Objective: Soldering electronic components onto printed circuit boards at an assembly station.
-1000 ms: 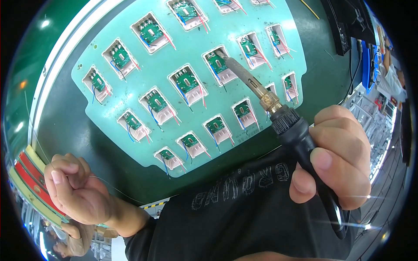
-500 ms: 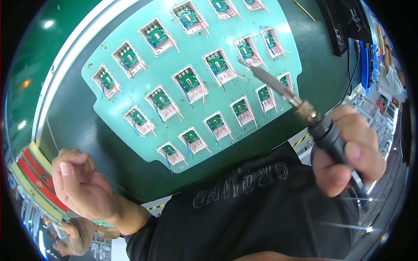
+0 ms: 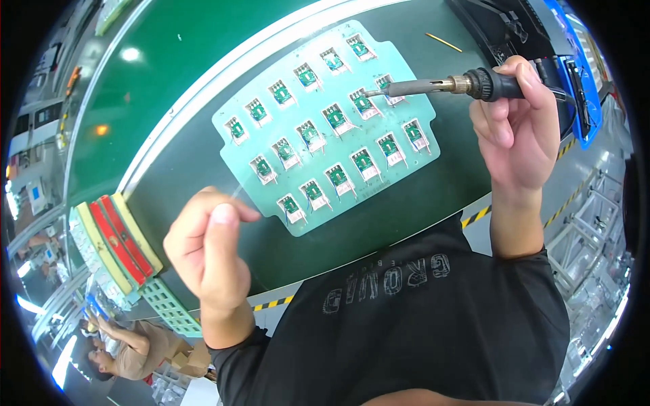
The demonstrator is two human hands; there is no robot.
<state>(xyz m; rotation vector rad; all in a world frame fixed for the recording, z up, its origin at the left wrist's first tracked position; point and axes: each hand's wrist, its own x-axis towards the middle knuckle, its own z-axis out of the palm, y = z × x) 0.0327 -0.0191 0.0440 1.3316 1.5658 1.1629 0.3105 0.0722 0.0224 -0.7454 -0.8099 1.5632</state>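
A soldering iron with a black handle and grey sleeve is held in my right hand, its fingers closed round the handle. The iron points left, its tip appearing over a green circuit board in the middle row; contact cannot be told. My left hand is pinched closed near the tray's left corner. A thin strand of solder wire shows faintly at its fingertips. The light-green tray holds rows of white housings, each with a green board and thin coloured leads.
A thin yellow stick lies on the dark green table behind the tray. Black equipment and a blue-edged case stand at the far right. Red and cream strips and a green grid rack are at left. Another person works lower left.
The view has shifted, so the tray looks smaller and farther. My right hand has raised and turned the iron level, tip leftward. My left hand has moved right, closer to the tray.
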